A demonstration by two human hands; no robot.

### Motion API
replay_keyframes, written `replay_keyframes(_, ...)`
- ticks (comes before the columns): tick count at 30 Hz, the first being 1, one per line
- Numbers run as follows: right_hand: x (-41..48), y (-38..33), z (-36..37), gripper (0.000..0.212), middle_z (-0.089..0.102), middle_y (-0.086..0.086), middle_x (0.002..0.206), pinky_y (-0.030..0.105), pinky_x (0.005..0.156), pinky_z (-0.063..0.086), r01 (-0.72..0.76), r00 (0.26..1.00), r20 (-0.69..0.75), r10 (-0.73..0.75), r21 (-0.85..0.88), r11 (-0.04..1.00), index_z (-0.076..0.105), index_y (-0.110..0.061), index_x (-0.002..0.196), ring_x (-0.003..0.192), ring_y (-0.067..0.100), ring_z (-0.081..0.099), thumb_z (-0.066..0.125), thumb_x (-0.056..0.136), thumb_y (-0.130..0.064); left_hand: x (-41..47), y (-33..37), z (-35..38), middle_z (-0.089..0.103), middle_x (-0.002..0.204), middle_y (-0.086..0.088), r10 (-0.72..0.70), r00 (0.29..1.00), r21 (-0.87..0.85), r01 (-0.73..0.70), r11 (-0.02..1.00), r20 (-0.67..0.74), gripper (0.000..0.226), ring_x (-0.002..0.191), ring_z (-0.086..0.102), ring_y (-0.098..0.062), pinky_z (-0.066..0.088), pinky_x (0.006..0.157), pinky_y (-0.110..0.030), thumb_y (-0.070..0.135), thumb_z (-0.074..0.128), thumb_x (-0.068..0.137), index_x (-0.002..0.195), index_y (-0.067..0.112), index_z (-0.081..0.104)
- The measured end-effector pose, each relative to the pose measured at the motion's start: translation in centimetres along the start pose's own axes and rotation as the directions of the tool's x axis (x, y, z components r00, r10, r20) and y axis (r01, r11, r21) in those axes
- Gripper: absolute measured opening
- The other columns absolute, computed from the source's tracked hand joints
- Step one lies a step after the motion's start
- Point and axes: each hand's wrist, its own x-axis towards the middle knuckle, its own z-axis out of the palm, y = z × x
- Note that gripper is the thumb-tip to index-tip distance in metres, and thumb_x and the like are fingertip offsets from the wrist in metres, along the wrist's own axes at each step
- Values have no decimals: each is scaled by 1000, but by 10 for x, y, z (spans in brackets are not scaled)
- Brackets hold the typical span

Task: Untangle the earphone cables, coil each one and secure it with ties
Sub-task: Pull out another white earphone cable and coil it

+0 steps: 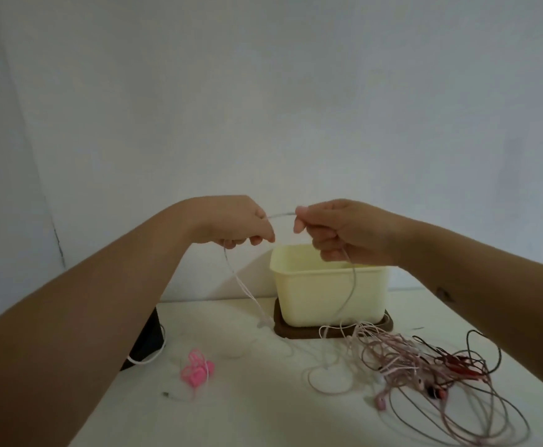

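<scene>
The white table point(263, 411) carries everything; on its right side sprawls the heap of tangled cables point(425, 366), pink, pale and dark strands looped through one another, with small earbuds showing among them; behind it stands a cream tub point(315, 291) on a dark wooden base point(296, 333). Both hands are raised above the tub, near each other but apart; the left hand point(231, 221) and the right hand point(341, 230) each have their fingers curled, pinching one pale cable point(281, 214) that bridges the gap between them. From the left hand a strand hangs down to the table just left of the base; from the right hand another drops in front of the tub towards the heap. A small pink bundle point(196, 371) lies apart on the left; it looks already coiled, though whether it is tied I cannot tell. The step in hand seems to be drawing one cable clear of the tangle; the next move likely calls for following the right-hand strand down into the heap and easing it out gently, since a hard pull could tighten the knots; coiling comes after.
</scene>
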Motion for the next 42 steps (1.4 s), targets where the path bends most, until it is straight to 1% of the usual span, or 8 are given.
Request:
replay_keyframes(9, 27, 13, -47, 29, 35, -4, 59, 22, 53, 34, 105, 824, -559, -89, -3, 994, 62, -15, 79, 45, 9, 29, 46, 99, -29, -24, -52, 13, 38, 57, 6, 221, 974, -817, -80, 570, 59, 26, 43, 26, -4, 30, 44, -16, 33, 46, 89, 72, 15, 55)
replay_keyframes(17, 54, 71, -35, 29, 48, 0, 63, 26, 64, 47, -120, 840, -542, -14, -212, 970, 64, -12, 78, 55, 11, 44, 48, 98, -25, -25, -59, 30, 50, 57, 8, 259, 942, -977, -212, -25, -211, 30, 51, 53, -5, 54, 62, -22, 30, 42, 87, 64, 20, 58)
replay_keyframes(21, 68, 77, -13, 25, 63, 2, 88, 30, 78, 49, -215, 934, -343, 94, -334, 918, 66, -8, 99, 81, 16, 58, 48, 97, -27, -20, -54, 31, 59, 61, 7, 192, 956, -975, -222, -11, -220, 32, 55, 61, -6, 55, 60, -21, 29, 44, 88, 63, 19, 61)
replay_keyframes(23, 78, 74, -5, 35, 63, -1, 106, 30, 88, 44, -106, 943, -329, -56, -454, 885, 62, -10, 114, 99, 14, 56, 48, 96, -36, -16, -53, 35, 59, 60, 4, 165, 968, -978, -201, 53, -190, 34, 52, 61, -8, 51, 51, -19, 27, 41, 94, 67, 17, 58)
replay_keyframes(27, 83, 52, 13, 55, 65, -1, 120, 34, 100, 43, 181, 972, -132, -197, -125, 976, 56, -22, 125, 115, 12, 58, 39, 89, -61, -9, -52, 49, 60, 59, 2, 170, 974, -981, -170, 92, -153, 30, 49, 60, -9, 47, 45, -17, 26, 38, 95, 73, 14, 54)
replay_keyframes(33, 88, 58, 22, 53, 58, 29, 93, 38, 83, 50, 170, 984, 52, -171, 25, 985, 68, -18, 102, 89, 33, 63, 37, 88, -59, 7, -59, 64, 60, 58, 0, 181, 970, -986, -166, 11, -161, 28, 48, 61, -11, 45, 41, -16, 27, 45, 83, 64, 13, 61)
replay_keyframes(38, 94, 80, 13, 32, 27, 0, 57, 21, 56, 43, 213, 977, -20, -214, 220, 952, 62, -17, 71, 52, 13, 26, 50, 90, -40, 24, -68, 77, 64, 59, -1, 162, 973, -986, -162, -26, -164, 33, 51, 64, -12, 50, 46, -19, 28, 46, 79, 59, 14, 68)
replay_keyframes(42, 104, 98, 8, 26, 20, 6, 63, 16, 47, 37, 239, 963, -174, -207, 191, 952, 58, -14, 70, 58, 21, 16, 52, 83, -36, 36, -73, 92, 68, 68, -1, 237, 962, -975, -170, 144, -132, 30, 62, 67, -13, 55, 59, -23, 26, 46, 79, 78, 10, 71)
